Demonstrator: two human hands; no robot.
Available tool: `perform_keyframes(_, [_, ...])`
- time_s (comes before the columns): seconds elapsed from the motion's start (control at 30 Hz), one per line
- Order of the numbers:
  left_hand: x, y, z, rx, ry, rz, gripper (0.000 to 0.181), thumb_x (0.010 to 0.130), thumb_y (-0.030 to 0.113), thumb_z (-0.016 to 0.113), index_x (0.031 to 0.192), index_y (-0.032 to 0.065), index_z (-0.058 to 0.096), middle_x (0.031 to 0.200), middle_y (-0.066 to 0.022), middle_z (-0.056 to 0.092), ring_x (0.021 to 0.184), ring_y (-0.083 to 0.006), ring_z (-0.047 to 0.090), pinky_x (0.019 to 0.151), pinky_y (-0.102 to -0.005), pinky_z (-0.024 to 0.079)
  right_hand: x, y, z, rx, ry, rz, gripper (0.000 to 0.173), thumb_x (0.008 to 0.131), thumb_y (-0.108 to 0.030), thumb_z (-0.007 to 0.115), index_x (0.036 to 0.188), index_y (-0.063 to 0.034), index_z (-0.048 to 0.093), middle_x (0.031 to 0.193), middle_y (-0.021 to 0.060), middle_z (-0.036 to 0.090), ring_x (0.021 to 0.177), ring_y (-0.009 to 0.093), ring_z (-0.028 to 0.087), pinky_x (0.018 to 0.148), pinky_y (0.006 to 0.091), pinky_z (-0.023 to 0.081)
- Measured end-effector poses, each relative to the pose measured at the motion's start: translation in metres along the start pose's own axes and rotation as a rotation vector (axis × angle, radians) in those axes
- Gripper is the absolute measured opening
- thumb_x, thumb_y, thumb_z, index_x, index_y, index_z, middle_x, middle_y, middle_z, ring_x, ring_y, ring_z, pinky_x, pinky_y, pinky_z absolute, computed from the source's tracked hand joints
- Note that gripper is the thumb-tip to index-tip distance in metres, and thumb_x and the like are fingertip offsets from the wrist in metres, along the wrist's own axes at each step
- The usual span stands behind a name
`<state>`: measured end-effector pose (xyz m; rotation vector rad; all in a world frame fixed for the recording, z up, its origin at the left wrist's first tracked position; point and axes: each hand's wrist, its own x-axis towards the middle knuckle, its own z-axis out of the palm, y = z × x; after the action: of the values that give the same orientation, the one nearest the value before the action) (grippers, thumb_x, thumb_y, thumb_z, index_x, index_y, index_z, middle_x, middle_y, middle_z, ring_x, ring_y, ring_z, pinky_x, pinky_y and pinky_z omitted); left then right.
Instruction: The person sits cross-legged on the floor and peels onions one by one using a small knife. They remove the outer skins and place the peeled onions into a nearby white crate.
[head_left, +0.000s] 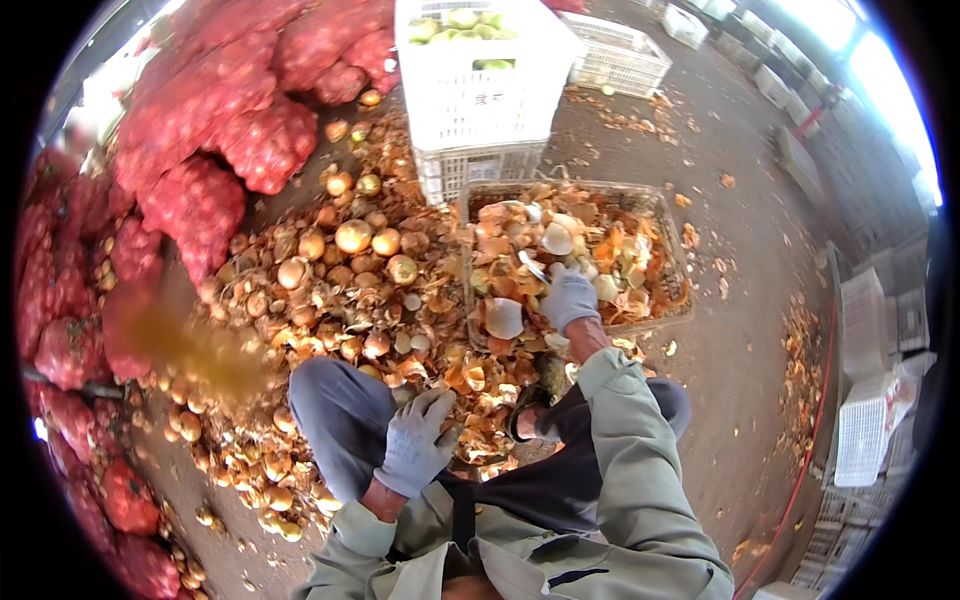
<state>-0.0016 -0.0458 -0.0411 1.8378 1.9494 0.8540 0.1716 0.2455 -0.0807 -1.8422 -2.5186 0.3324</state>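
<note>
My right hand (570, 296), in a grey work glove, reaches into a plastic crate (574, 184) of onion skins. It grips what looks like a small knife (533, 267); the blade points away to the upper left and the handle is hidden in the glove. Around it lie pale onion pieces, among them a large white one (504, 318) and another (556, 238) farther off. My left hand (417, 442), gloved too, hangs by my left knee with its fingers loosely spread and nothing visible in them. Left of the crate spreads a heap of unpeeled onions (352, 236).
A white crate (487, 97) holding green-white produce stands on another crate behind the skins. Red mesh sacks (210, 105) of onions are piled at left. Another crate (622, 56) sits far back. White crates (862, 435) and a red line (814, 442) run along the right.
</note>
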Motion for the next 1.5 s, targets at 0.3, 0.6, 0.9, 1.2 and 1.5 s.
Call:
perform_keyframes(0.3, [-0.015,0.015,0.005,-0.125,-0.057,-0.065,0.042,0.082,0.021,0.070,0.120,0.0082,0.059,0.114,-0.0132,0.062,0.099,-0.0345,0.062,0.083,-0.0424,0.051,0.012,0.029,0.003,0.258,0.021,0.275,0.050,0.072,-0.011,0.074,0.118,-0.0041,0.058,0.113,0.0202,0.066,0.098,0.031,0.066,0.083,0.0397,0.053])
perform_keyframes(0.6, [0.001,0.020,-0.002,-0.379,0.066,-0.046,0.036,0.080,0.013,0.074,0.114,0.0063,0.065,0.111,-0.0133,0.064,0.099,-0.0312,0.064,0.084,-0.0368,0.053,-0.024,0.015,-0.084,2.181,-0.056,0.129,0.034,0.088,-0.017,0.069,0.117,-0.0029,0.058,0.094,0.0093,0.066,0.077,0.019,0.067,0.064,0.0311,0.058])
perform_keyframes(0.9, [0.077,0.043,-0.038,-0.625,0.198,0.069,0.049,0.076,0.000,0.077,0.122,0.0061,0.062,0.124,-0.0093,0.062,0.115,-0.0193,0.058,0.096,-0.0310,0.047,-0.117,-0.050,-0.097,2.440,-0.469,-0.062,0.043,0.095,-0.039,0.056,0.122,-0.0056,0.058,0.099,0.0165,0.068,0.068,0.025,0.067,0.050,0.0295,0.057])
perform_keyframes(1.2, [0.070,0.034,-0.024,-1.276,-0.149,-0.048,0.069,0.076,0.004,0.080,0.137,0.0001,0.047,0.131,-0.0074,0.057,0.120,-0.0147,0.053,0.103,-0.0314,0.042,-0.161,-0.060,-0.061,2.007,-0.736,-0.047,0.061,0.098,-0.049,0.048,0.138,-0.0029,0.046,0.119,0.0067,0.062,0.107,0.016,0.062,0.090,0.0304,0.052])
perform_keyframes(1.5, [0.066,0.031,-0.011,-1.262,0.064,-0.372,0.047,0.077,0.011,0.082,0.116,0.0010,0.058,0.110,-0.0070,0.065,0.096,-0.0136,0.064,0.087,-0.0280,0.054,-0.153,-0.044,-0.071,1.401,-0.199,-0.225,0.058,0.094,-0.051,0.056,0.124,0.0000,0.057,0.106,0.0036,0.063,0.093,0.012,0.056,0.084,0.0266,0.046])
